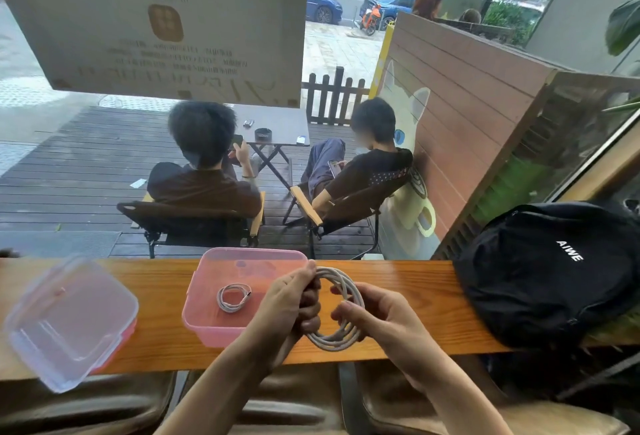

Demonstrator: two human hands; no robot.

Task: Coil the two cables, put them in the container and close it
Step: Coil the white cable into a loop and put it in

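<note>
White braided cable coil (pixel 341 310), loops upright, gripped on its near-left side by curled left hand (pixel 294 299), pinched on right by right hand (pixel 367 313). Just left of coil: open pink plastic container (pixel 207 317), holding smaller coiled white cable (pixel 233 297). Further left, clear lid (pixel 69 323).

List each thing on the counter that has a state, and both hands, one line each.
Container: open, holds the small cable.
Lid: off, lying on the counter left of the container.
Small cable: coiled, inside the container.
Large cable: coiled, held above the counter.
Left hand: grips the coil's left side.
Right hand: holds the coil's right side.
Backpack: lying at the right end.
</note>
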